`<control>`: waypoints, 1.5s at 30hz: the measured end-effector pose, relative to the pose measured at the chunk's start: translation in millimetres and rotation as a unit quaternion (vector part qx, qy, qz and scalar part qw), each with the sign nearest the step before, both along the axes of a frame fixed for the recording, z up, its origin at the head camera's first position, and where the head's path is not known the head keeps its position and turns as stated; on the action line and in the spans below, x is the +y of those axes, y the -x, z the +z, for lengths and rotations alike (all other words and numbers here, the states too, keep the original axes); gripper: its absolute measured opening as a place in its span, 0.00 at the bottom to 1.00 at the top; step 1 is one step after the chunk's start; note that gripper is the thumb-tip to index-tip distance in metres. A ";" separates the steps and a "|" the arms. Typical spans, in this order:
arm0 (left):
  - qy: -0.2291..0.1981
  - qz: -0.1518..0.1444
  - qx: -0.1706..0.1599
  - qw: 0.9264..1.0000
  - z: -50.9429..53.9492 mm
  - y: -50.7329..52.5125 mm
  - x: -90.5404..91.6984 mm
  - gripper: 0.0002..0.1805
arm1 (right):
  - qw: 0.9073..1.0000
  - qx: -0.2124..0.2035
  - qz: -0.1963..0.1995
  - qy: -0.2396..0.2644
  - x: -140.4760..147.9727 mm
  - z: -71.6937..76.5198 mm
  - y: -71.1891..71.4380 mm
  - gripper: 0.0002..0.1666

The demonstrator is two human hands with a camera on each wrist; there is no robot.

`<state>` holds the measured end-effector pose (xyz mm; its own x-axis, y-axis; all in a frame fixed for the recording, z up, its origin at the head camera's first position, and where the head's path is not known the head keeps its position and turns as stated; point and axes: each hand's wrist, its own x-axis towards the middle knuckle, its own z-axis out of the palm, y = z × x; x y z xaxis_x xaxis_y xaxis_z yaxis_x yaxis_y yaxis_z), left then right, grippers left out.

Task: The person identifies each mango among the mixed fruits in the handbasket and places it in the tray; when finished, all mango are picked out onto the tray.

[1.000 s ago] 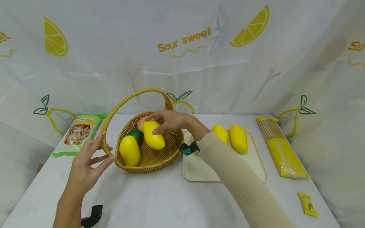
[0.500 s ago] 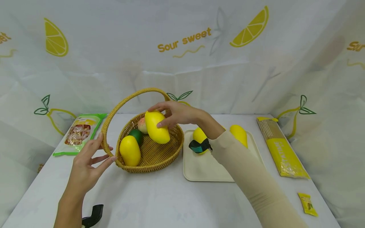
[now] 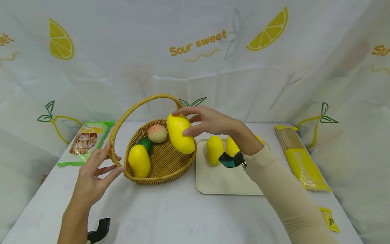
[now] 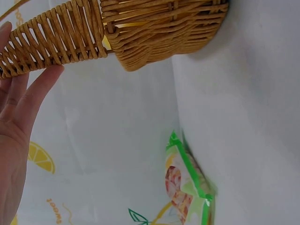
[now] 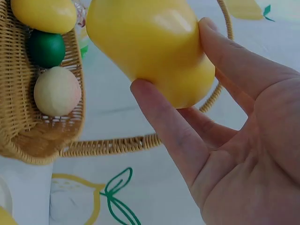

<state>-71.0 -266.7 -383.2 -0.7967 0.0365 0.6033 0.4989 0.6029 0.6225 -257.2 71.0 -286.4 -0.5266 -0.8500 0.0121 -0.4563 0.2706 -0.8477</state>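
Note:
My right hand [image 3: 210, 121] grips a yellow mango [image 3: 180, 134], thumb on one side and fingers on the other, raised over the right rim of a wicker basket [image 3: 170, 176]. With its fingers and thumb, my left hand [image 3: 92, 176] holds the basket's arched handle [image 4: 51, 40] near its lower left end. Inside the basket lie another yellow mango [image 3: 139, 161], a dark green round fruit [image 5: 47, 48] partly covered by it, and a pale peach [image 3: 157, 133] with a reddish top. The right wrist view shows the held mango apart from the basket's contents.
Right of the basket lies a cream tray [image 3: 213, 186] bearing yellow mangoes [image 3: 215, 150], partly covered by my right arm. A green-edged food bag [image 3: 85, 142] lies at the left. At the right are a yellow noodle packet [image 3: 301, 159] and a small yellow sachet [image 3: 329, 219].
My right hand has lifted the mango from among the basket's fruit and carried it right, uncovering the peach. My left hand stays on the handle.

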 end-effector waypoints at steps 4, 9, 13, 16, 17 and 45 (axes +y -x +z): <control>0.005 0.001 0.004 1.000 0.1 0.5 -0.2 0.57 | 1.000 -0.012 -0.028 -0.004 16.0 1.3 -0.9 0.36; 0.000 -0.002 0.007 1.000 -1.3 2.7 0.0 0.58 | 0.997 -0.026 -0.072 -0.007 36.9 2.9 -3.0 0.35; -0.011 -0.010 0.011 1.000 -2.7 3.6 0.0 0.56 | 0.995 -0.020 -0.093 -0.006 54.2 2.2 -4.3 0.37; -0.003 -0.006 0.004 1.000 -2.2 2.1 0.3 0.56 | 0.994 -0.019 -0.110 -0.007 67.7 0.5 -5.5 0.37; 0.003 -0.002 0.002 1.000 -1.5 1.5 0.7 0.58 | 0.993 -0.015 -0.117 -0.009 72.3 0.1 -6.1 0.36; 0.000 0.000 0.007 1.000 -1.4 1.7 0.6 0.57 | 0.979 -0.015 -0.200 -0.030 149.9 -71.3 -52.3 0.35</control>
